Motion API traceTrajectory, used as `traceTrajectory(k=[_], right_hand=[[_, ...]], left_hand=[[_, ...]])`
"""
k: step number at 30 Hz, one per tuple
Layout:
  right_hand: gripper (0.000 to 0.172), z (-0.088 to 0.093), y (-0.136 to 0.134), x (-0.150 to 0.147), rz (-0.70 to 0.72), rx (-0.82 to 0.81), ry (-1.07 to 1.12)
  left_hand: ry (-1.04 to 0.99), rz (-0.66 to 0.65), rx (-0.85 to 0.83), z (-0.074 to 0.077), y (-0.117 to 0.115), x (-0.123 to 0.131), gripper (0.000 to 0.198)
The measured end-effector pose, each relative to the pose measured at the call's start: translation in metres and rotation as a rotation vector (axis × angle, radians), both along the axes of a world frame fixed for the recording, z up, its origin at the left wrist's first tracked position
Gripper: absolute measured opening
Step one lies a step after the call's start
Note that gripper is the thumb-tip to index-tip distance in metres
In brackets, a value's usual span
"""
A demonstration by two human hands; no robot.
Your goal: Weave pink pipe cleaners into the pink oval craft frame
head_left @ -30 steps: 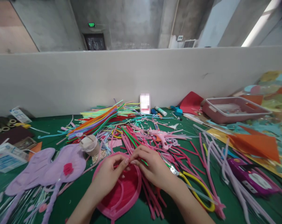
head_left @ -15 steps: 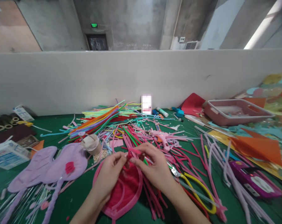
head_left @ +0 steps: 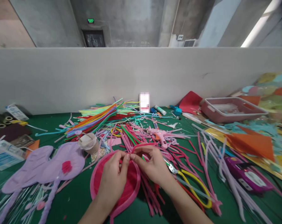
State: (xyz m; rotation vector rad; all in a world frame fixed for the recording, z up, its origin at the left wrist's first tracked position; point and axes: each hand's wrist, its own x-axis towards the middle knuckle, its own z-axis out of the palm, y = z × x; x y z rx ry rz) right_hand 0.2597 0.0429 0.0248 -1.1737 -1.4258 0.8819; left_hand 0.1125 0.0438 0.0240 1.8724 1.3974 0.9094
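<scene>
Fingertips of both hands meet above a round, red piece with a pink rim, which lies on the green table. Between them is a red-pink pipe cleaner, its free length running to the right over the fingers. My left hand is closed in a pinch at its left end. Thumb and finger of my right hand press on it close to the left fingertips. The exact grip point is partly covered by the fingers. Under and behind my right hand lie loose pink and red pipe cleaners.
Yellow-handled pliers lie right of my right hand, near a purple device. Behind are a pink glue gun and a multicoloured pipe-cleaner bundle. A paper cup and lilac butterfly shape stand left; a pink basket back right.
The red-pink pipe cleaner now stretches rightward over my right fingers, where before it was bunched at the fingertips. My left hand has turned slightly, its thumb now upright. The whole view has shifted slightly.
</scene>
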Motion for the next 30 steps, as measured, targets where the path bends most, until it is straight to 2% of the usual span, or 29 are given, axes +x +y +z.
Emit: traceTrajectory(k=[5,10,15,18,21,25,28,30], right_hand=[[0.018,0.000,0.002,0.001,0.009,-0.042,0.132],[0.015,0.001,0.001,0.001,0.025,-0.004,0.193],[0.019,0.007,-0.002,0.004,0.080,0.052,0.193],[0.025,0.009,-0.002,0.004,0.115,0.017,0.290],[0.024,0.006,-0.001,0.002,0.115,-0.039,0.382],[0.021,0.003,-0.003,-0.004,0.155,-0.110,0.384],[0.017,0.002,-0.005,-0.007,0.197,-0.102,0.386],[0.015,0.003,-0.005,-0.007,0.169,-0.068,0.347]], left_hand=[[0.000,-0.013,0.088,0.003,0.001,-0.003,0.030],[-0.172,-0.077,-0.070,0.011,0.005,-0.008,0.030],[-0.247,-0.094,-0.056,0.014,0.006,-0.010,0.018],[-0.334,-0.096,-0.074,0.014,0.005,-0.011,0.016],[-0.435,-0.080,-0.103,0.015,0.003,-0.012,0.017],[-0.510,-0.058,-0.096,0.016,0.001,-0.013,0.016],[-0.513,-0.070,-0.083,0.016,0.002,-0.012,0.015],[-0.492,-0.083,-0.098,0.015,0.004,-0.012,0.016]])
